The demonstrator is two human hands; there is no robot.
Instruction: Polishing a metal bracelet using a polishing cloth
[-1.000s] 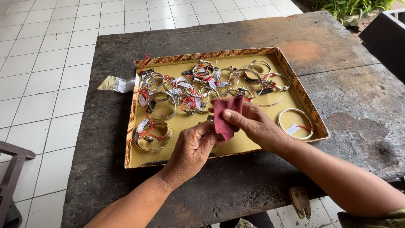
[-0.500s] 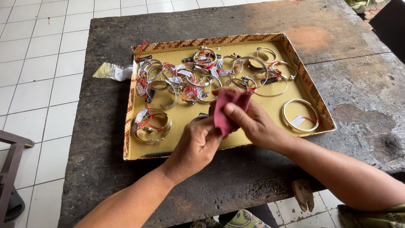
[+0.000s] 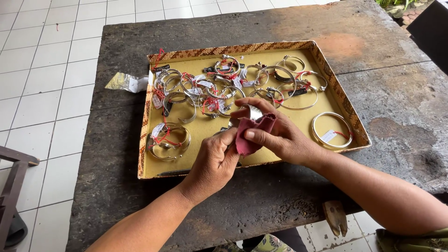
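Over the near edge of a shallow yellow tray (image 3: 242,48), my left hand (image 3: 215,159) grips a silver bracelet (image 3: 252,112), of which only a curved part shows between the fingers. My right hand (image 3: 282,137) presses a small dark red cloth (image 3: 249,133) against that bracelet. Both hands touch each other above the tray. Several silver bangles with red strings and white tags (image 3: 219,88) lie heaped in the far half of the tray. One plain bangle (image 3: 331,129) lies alone at the tray's right side, and a pair (image 3: 169,139) lies at its left.
The tray rests on a dark, worn wooden table (image 3: 392,107). A crumpled clear plastic wrapper (image 3: 126,83) lies left of the tray. White floor tiles (image 3: 42,93) surround the table, and a wooden piece (image 3: 14,186) shows at the lower left.
The cloth has slid along the bracelet under my right hand, with its fingers shifting slightly. Both hands stay at the tray's near edge.
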